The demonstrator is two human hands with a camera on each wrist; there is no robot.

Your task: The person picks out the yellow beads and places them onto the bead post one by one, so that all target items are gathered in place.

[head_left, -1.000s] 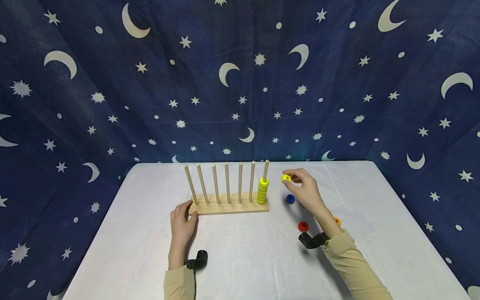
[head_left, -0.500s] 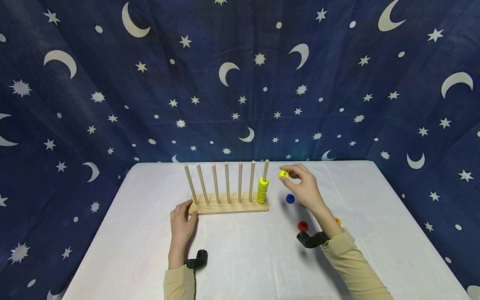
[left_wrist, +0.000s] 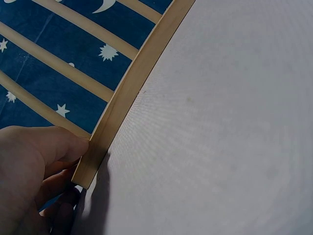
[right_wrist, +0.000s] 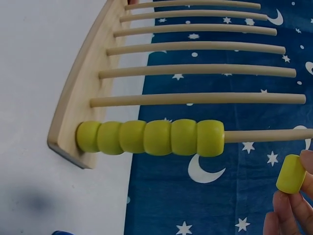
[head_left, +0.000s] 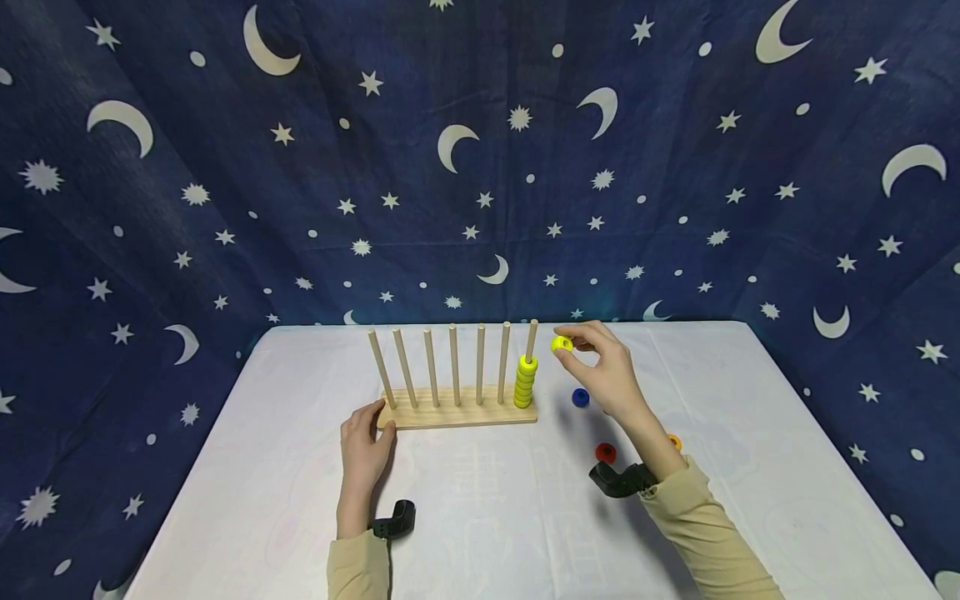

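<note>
A pale wooden board [head_left: 457, 421] with a row of upright pegs stands on the table. Its rightmost peg [head_left: 532, 337] carries a stack of several yellow beads [right_wrist: 157, 137], its upper part bare. My left hand [head_left: 365, 446] grips the left end of the board, thumb on the front edge [left_wrist: 100, 147] and fingers behind it. Between thumb and fingertips my right hand [head_left: 609, 375] pinches one yellow bead [head_left: 562, 343], its hole showing. That bead is in the air just right of the rightmost peg, near the height of its top, apart from it.
On the table right of the board lie a blue bead [head_left: 581, 397], a red bead [head_left: 606, 452] and an orange bead [head_left: 675, 442], partly behind the right forearm. A dark blue star-and-moon cloth [head_left: 480, 167] hangs behind the white table [head_left: 480, 517].
My right hand has moved slightly up and left, bringing the pinched yellow bead closer to the rightmost peg. The left hand and the board have stayed still.
</note>
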